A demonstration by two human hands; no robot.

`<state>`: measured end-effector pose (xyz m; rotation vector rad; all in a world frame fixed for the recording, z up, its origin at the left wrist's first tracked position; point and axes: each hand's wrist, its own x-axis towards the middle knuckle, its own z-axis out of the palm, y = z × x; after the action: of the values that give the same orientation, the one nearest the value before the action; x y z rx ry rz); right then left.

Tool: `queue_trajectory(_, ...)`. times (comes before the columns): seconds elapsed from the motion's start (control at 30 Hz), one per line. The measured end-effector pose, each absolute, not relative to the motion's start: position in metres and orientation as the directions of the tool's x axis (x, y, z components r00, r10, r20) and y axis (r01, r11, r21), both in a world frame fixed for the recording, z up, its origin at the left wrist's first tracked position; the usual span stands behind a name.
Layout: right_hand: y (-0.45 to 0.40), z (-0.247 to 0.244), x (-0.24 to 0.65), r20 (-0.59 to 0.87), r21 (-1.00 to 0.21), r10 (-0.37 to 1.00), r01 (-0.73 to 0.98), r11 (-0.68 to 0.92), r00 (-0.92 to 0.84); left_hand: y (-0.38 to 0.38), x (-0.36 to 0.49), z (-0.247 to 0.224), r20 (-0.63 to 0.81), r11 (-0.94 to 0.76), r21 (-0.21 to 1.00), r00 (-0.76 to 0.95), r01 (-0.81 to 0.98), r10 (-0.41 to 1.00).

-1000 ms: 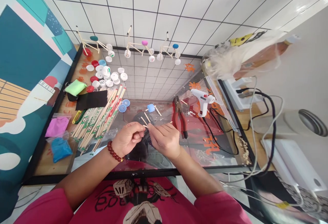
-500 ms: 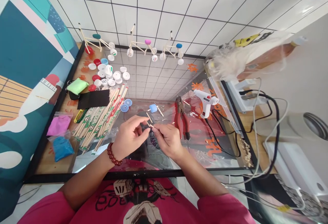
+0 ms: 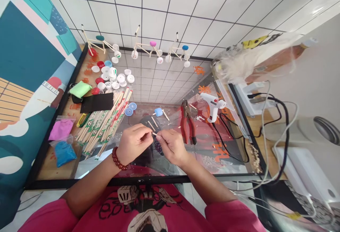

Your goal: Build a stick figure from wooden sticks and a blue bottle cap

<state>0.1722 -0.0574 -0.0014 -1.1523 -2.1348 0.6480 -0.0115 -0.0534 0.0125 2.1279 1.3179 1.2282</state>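
Note:
My left hand [image 3: 136, 141], with a beaded bracelet at the wrist, is closed with thumb and forefinger pinched at one end of a short wooden stick [image 3: 154, 133]. The other end of that stick is in the closed fingers of my right hand [image 3: 172, 146]. Just beyond my fingertips, two loose stick pieces [image 3: 152, 124] lie on the glass tabletop. A little farther off sits a light blue lump [image 3: 158, 112] with a short stick through it and another piece [image 3: 166, 114] beside it. Red-handled pliers [image 3: 188, 122] lie to the right of my right hand.
A white glue gun [image 3: 212, 105] with a black cord stands at the right. Wrapped chopsticks [image 3: 105, 129], bottle caps [image 3: 114, 78] and bags of coloured clay [image 3: 64, 153] fill the left side. Several small stick models [image 3: 150, 49] line the back edge by the tiled wall.
My left fingers have closed in from a looser, spread position onto the stick's end. The two loose pieces on the glass now show more fully.

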Motion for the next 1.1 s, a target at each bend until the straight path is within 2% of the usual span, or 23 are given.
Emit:
queue_trajectory(0.13, -0.0574, -0.0022, 0.1718, 0.295, -0.72, 0.883, 0.524, 0.456, -0.364, -0.0507, -0.0138, 0.0126, 0.391, -0.405, 0.818, 0.123, 0.409, 0.912)
queue_trajectory(0.3, -0.0572, -0.0051, 0.1717, 0.415, -0.634, 0.853, 0.572, 0.521, -0.316, -0.0522, -0.013, 0.0101, 0.272, -0.297, 0.885, 0.119, 0.36, 0.955)
queue_trajectory(0.47, -0.0581, -0.0052, 0.1723, 0.444, -0.581, 0.823, 0.586, 0.565, -0.354, -0.0534, -0.0105, 0.0087, 0.346, -0.375, 0.832, 0.146, 0.409, 0.927)
queue_trajectory(0.67, -0.0583, -0.0014, 0.1727, 0.414, -0.632, 0.829, 0.536, 0.56, -0.377, -0.0534, -0.0103, 0.0086, 0.496, -0.51, 0.702, 0.172, 0.496, 0.851)
queue_trajectory(0.8, -0.0583, 0.0003, 0.1731, 0.357, -0.674, 0.858, 0.533, 0.511, -0.369, -0.0533, -0.0094, 0.0104, 0.439, -0.464, 0.751, 0.17, 0.47, 0.882)
queue_trajectory(0.93, -0.0582, -0.0012, 0.174, 0.373, -0.663, 0.854, 0.539, 0.519, -0.363, -0.0536, -0.0085, 0.012, 0.399, -0.437, 0.787, 0.181, 0.436, 0.899)
queue_trajectory(1.0, -0.0579, -0.0019, 0.1745, 0.37, -0.656, 0.848, 0.539, 0.528, -0.38, -0.0541, -0.0085, 0.0112, 0.415, -0.455, 0.763, 0.192, 0.46, 0.889)
queue_trajectory(1.1, -0.0573, -0.0021, 0.175, 0.33, -0.664, 0.852, 0.541, 0.516, -0.407, -0.0555, -0.0084, 0.0085, 0.479, -0.525, 0.661, 0.237, 0.536, 0.845)
